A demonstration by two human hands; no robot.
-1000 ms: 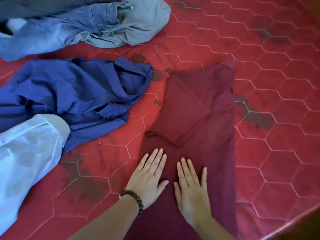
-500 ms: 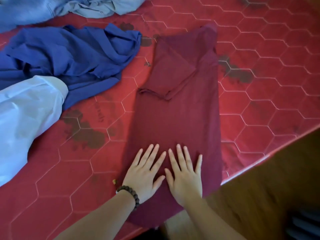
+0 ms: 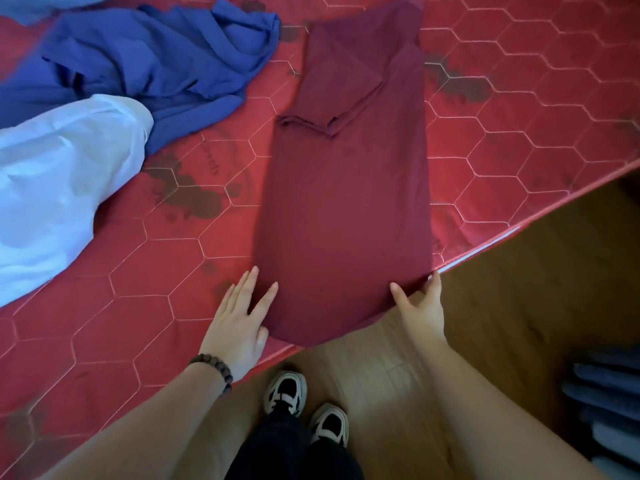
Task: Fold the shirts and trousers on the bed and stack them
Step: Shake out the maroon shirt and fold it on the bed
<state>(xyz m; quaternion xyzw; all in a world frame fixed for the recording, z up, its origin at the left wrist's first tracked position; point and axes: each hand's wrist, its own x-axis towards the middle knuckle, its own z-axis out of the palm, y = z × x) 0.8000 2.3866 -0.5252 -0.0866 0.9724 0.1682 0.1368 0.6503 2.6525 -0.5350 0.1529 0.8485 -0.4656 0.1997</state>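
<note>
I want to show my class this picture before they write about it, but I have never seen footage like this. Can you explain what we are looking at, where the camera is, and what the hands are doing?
There is no machine here. A person wears a camera on their head, so you look down on their own arms and shoes. In front lies a red quilted bed. On it is a maroon shirt, folded into a long strip. The left hand and the right hand each take a near corner of its hem. A crumpled blue garment and a white garment wait to the left.
</note>
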